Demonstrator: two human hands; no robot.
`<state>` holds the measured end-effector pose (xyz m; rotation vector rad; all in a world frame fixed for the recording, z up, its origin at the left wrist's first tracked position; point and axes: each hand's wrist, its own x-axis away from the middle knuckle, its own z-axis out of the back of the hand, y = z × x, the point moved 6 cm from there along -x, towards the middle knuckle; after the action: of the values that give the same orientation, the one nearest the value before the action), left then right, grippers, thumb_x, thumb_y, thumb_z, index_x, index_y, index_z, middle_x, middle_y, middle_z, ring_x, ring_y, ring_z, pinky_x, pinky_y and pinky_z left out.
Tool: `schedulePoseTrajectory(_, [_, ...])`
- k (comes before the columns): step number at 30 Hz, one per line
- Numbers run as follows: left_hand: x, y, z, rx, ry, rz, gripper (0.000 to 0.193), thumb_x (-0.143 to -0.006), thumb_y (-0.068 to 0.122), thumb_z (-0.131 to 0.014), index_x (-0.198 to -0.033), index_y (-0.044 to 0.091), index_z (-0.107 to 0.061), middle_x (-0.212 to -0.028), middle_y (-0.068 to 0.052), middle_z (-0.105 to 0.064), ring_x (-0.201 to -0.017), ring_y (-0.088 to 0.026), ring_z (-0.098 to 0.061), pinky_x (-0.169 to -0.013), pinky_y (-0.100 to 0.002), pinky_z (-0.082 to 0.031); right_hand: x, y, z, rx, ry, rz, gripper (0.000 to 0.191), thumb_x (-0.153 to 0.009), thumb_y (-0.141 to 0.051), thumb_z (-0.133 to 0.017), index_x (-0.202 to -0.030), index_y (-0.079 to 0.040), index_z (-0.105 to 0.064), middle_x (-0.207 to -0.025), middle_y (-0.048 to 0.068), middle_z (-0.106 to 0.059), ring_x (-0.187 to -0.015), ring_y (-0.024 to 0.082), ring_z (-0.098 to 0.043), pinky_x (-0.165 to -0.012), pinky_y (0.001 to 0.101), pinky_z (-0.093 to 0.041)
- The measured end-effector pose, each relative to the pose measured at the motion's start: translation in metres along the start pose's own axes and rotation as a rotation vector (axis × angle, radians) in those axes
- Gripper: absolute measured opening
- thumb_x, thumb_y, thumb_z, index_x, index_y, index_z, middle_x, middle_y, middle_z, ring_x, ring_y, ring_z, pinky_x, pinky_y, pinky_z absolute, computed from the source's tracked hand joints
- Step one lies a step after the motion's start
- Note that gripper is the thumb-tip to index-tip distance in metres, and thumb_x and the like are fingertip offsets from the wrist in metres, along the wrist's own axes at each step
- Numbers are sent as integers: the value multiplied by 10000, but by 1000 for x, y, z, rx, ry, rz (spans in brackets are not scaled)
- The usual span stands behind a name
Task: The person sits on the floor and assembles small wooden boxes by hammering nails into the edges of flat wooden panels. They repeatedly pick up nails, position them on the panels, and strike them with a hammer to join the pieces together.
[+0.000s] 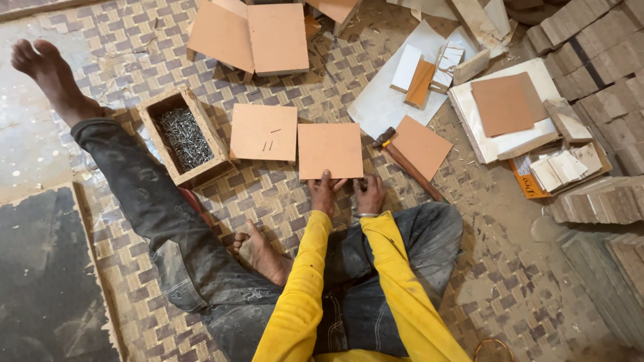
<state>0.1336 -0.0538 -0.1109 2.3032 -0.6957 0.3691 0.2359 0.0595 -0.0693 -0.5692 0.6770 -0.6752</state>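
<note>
I noted the left hand (323,193) resting on the near edge of the square tan board (330,150), fingers pressed flat on it, gripping nothing. The right hand (369,194) sat just beside it at the board's near right corner, fingers curled; whether it pinched anything, I could not tell. The board lay flat on the woven mat (282,194), between a second board (263,131) bearing loose nails and a hammer (406,163). A wooden box of nails (182,137) stood further left.

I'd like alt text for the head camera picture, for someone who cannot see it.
A person seated on a woven mat rests the left hand and right hand at the near edge of a square brown board. A wooden box of nails and a hammer flank it.
</note>
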Motion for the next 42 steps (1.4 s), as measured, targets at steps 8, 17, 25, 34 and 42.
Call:
schedulePoseTrajectory(8, [2, 2, 5, -36, 17, 72, 576, -982, 146, -625, -1455, 122, -298, -1253, -215, -649, -1027, -362, -730, -864, -433, -613, 9, -1, -1, -10, 80, -64, 211, -865, -196, -818, -949, -68, -674, -892, 126, -640, -762, 327, -668, -683, 439, -535])
schedulePoseTrajectory(17, [-3, 4, 9, -111, 1, 99, 497, -991, 137, -610, -1420, 58, -371, -1177, -231, -684, -985, -351, -747, -849, -431, -616, 10, 5, -2, -21, 93, -54, 195, -856, -182, -809, -977, -70, -705, -913, 138, -653, -772, 335, -681, -683, 436, -552])
schedulePoseTrajectory(25, [-5, 6, 7, -102, -10, 68, 474, -992, 114, -613, -1393, 29, -375, -1183, -223, -668, -976, -344, -750, -823, -419, -620, 12, 6, -2, -34, 58, -80, 287, -876, -216, -806, -1111, -80, -710, -951, 127, -641, -801, 298, -686, -719, 418, -554])
schedulePoseTrajectory(34, [-7, 6, 5, -104, -8, 47, 492, -991, 115, -618, -1404, 7, -372, -1182, -228, -667, -970, -343, -751, -803, -415, -623, 9, 2, -2, -43, 79, -27, 369, -906, -224, -779, -1254, -112, -728, -1041, 134, -626, -895, 280, -683, -795, 415, -570])
schedulePoseTrajectory(42, [-8, 7, 3, -123, 5, 51, 482, -998, 121, -611, -1404, 23, -370, -1174, -222, -663, -959, -337, -753, -800, -409, -626, 7, 1, -1, -25, 60, -22, 410, -879, -203, -795, -1264, -87, -718, -1062, 136, -626, -900, 275, -677, -802, 408, -567])
